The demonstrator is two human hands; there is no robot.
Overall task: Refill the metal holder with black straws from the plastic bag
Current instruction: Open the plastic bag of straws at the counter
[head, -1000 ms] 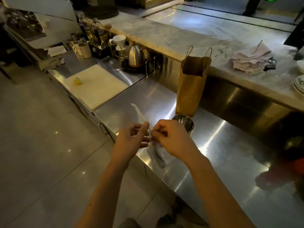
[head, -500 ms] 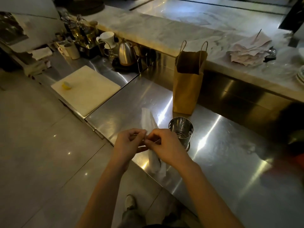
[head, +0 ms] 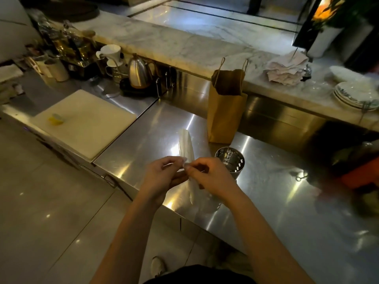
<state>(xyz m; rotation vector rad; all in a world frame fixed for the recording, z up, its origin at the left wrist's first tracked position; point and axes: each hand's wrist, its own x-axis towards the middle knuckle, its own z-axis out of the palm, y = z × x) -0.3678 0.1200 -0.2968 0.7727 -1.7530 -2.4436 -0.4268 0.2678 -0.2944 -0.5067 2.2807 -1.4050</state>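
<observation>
A clear plastic bag point(head: 186, 144) stands upright between my hands over the steel counter point(head: 276, 201). My left hand point(head: 162, 177) and my right hand point(head: 209, 177) both pinch it near its middle, fingertips almost touching. The bag's lower part hangs below my right hand. I cannot make out black straws inside it. The perforated metal holder point(head: 230, 161) stands on the counter just right of my right hand, its mouth open and apparently without straws.
A brown paper bag point(head: 225, 111) stands behind the holder. A white cutting board point(head: 86, 124) with a small yellow piece lies to the left. A kettle point(head: 140, 71), cups and jars crowd the back left. Plates point(head: 356, 95) and folded cloths point(head: 287, 68) rest on the marble ledge.
The bag's top has swung up from leaning left to standing upright. My hands have drawn closer together on it. The camera tilted, bringing the holder into full view.
</observation>
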